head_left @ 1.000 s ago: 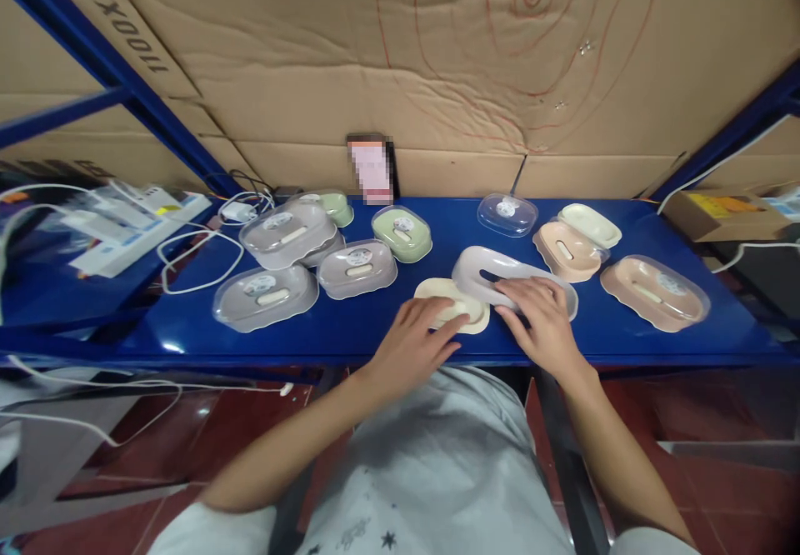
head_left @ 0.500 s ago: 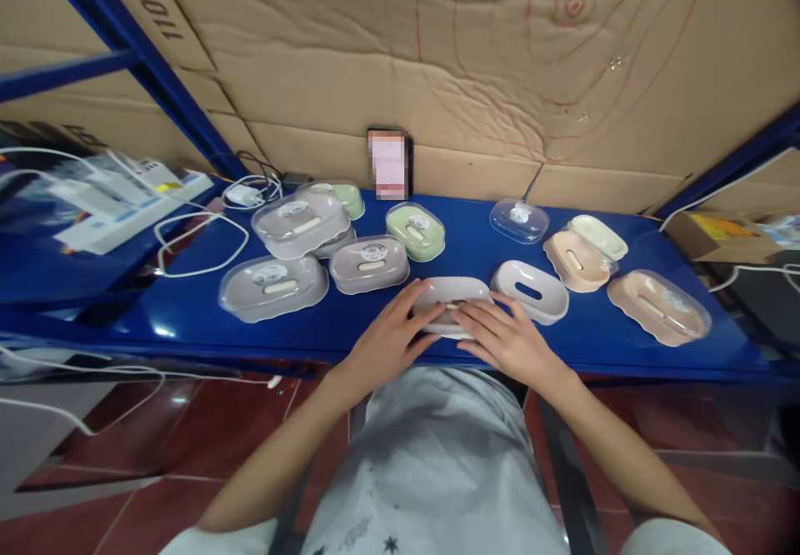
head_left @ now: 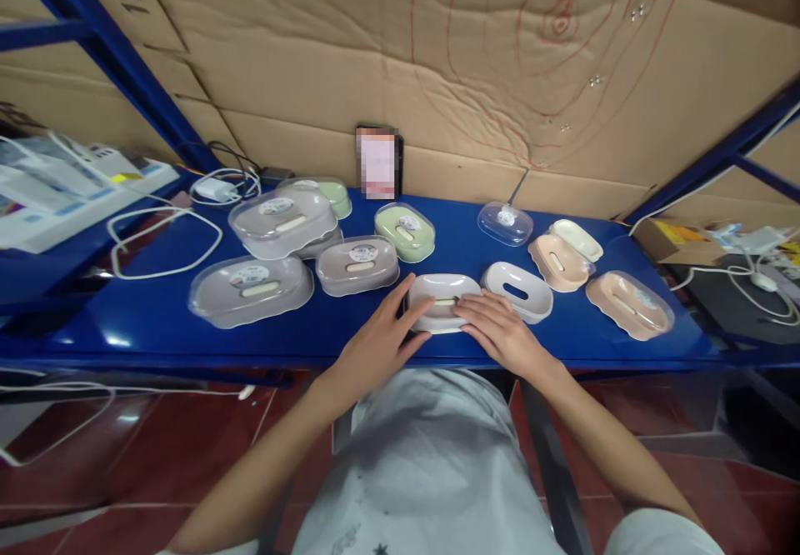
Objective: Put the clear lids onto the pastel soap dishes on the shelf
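Top: light grey short-sleeved fabric T-shirt [head_left: 431,463], loose, creased across chest & belly.
Print: small dark star marks low on shirt front, nr bottom edge of view; a faint grey printed shape beside them, too blurred to read.
Sleeves: short, pale, ends just visible at bottom corners; forearms bare below.
Left hand [head_left: 375,345]: bare, no glove, no ring or watch seen.
Right hand [head_left: 503,334]: bare, no glove, wrist bare too.
Legs/feet: hidden under shirt, can't tell.
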Motion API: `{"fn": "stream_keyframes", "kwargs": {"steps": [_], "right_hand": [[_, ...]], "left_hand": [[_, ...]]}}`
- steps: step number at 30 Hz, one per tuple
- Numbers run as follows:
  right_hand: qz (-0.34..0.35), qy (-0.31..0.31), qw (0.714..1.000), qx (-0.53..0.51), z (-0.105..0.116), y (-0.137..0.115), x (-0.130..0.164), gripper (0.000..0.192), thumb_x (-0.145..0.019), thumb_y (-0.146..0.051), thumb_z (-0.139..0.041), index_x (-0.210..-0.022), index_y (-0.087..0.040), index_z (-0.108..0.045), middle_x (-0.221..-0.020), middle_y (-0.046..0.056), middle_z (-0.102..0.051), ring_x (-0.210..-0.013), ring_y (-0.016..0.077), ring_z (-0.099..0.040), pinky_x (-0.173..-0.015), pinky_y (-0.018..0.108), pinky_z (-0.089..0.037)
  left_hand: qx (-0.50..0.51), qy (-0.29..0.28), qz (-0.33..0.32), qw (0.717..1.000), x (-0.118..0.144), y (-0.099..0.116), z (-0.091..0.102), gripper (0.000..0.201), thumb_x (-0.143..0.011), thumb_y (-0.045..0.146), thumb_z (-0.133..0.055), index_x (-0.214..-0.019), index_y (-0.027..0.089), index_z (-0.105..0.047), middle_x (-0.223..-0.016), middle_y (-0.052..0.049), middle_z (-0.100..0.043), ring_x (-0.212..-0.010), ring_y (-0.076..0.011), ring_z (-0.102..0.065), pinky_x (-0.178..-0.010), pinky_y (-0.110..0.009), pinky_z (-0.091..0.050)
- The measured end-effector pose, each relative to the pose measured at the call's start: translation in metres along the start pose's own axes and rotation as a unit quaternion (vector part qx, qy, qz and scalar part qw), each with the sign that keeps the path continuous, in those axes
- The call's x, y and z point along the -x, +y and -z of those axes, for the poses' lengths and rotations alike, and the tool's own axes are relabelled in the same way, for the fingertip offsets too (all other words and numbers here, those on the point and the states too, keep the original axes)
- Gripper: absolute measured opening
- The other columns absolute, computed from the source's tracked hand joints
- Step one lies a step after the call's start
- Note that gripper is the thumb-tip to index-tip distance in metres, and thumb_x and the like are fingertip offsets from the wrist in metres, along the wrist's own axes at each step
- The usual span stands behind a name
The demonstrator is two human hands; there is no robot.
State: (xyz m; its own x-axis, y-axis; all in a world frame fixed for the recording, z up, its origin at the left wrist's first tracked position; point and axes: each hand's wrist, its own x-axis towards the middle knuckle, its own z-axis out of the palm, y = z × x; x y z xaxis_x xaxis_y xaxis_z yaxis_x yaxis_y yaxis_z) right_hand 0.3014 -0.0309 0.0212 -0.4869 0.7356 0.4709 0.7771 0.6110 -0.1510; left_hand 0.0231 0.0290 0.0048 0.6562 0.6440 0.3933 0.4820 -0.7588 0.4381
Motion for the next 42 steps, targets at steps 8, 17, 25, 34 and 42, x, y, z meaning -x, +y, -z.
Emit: {"fn": "stream_keyframes", "kwargs": {"steps": [8, 17, 25, 34, 42], "right_hand": [[-0.004, -0.048, 0.999, -0.005, 0.027, 0.022, -0.015, 0.041, -0.111, -0.034, -0.057, -0.151, -0.034, -0.065, -0.143, 0.006, -0.075, -0.138, 0.0269, -0.068, -0.119, 0.052, -0.052], [-0.269, -0.116, 0.947, 0.131, 0.047, 0.197, -0.079, 0.085, -0.086, -0.054, -0.082, -0.157, -0.015, -0.055, -0.16, 0.027, -0.055, -0.143, 0.0481, -0.058, -0.112, 0.068, -0.05], [-0.098, -0.034, 0.994, -0.012, 0.059, 0.084, -0.046, 0.07, -0.103, -0.06, -0.066, -0.163, -0.028, -0.049, -0.168, 0.014, -0.052, -0.156, 0.0341, -0.049, -0.126, 0.056, -0.045], [0.0, -0.118, 0.992, -0.032, 0.012, 0.003, -0.022, 0.073, -0.109, -0.049, -0.061, -0.173, -0.032, -0.031, -0.178, 0.013, -0.036, -0.163, 0.0347, -0.038, -0.127, 0.06, -0.045], [0.005, -0.128, 0.992, -0.02, 0.021, 0.003, -0.025, 0.069, -0.11, -0.047, -0.059, -0.173, -0.033, -0.035, -0.176, 0.012, -0.039, -0.158, 0.0341, -0.045, -0.125, 0.06, -0.048]], "left_hand": [[0.004, 0.013, -0.016, 1.0, 0.0, -0.004, -0.004, 0.031, -0.108, 0.033, -0.063, -0.137, 0.024, -0.068, -0.174, -0.016, -0.039, -0.161, -0.0358, -0.042, -0.128, -0.058, -0.046], [0.028, 0.02, 0.012, 0.999, 0.003, -0.003, -0.002, 0.028, -0.106, 0.035, -0.066, -0.131, 0.023, -0.069, -0.175, -0.017, -0.035, -0.16, -0.0354, -0.044, -0.128, -0.055, -0.047], [0.157, 0.039, 0.074, 0.984, 0.001, -0.009, -0.001, 0.083, -0.096, 0.03, -0.081, -0.165, 0.031, -0.036, -0.171, -0.014, -0.044, -0.159, -0.0319, -0.046, -0.131, -0.053, -0.042], [0.211, 0.021, 0.078, 0.974, 0.001, -0.015, 0.002, 0.102, -0.091, 0.039, -0.088, -0.171, 0.036, -0.026, -0.175, -0.013, -0.041, -0.159, -0.0352, -0.046, -0.132, -0.055, -0.039], [0.191, 0.003, 0.063, 0.98, -0.001, -0.013, 0.009, 0.099, -0.092, 0.041, -0.086, -0.172, 0.036, -0.028, -0.171, -0.012, -0.044, -0.158, -0.0336, -0.045, -0.131, -0.053, -0.04]]}}
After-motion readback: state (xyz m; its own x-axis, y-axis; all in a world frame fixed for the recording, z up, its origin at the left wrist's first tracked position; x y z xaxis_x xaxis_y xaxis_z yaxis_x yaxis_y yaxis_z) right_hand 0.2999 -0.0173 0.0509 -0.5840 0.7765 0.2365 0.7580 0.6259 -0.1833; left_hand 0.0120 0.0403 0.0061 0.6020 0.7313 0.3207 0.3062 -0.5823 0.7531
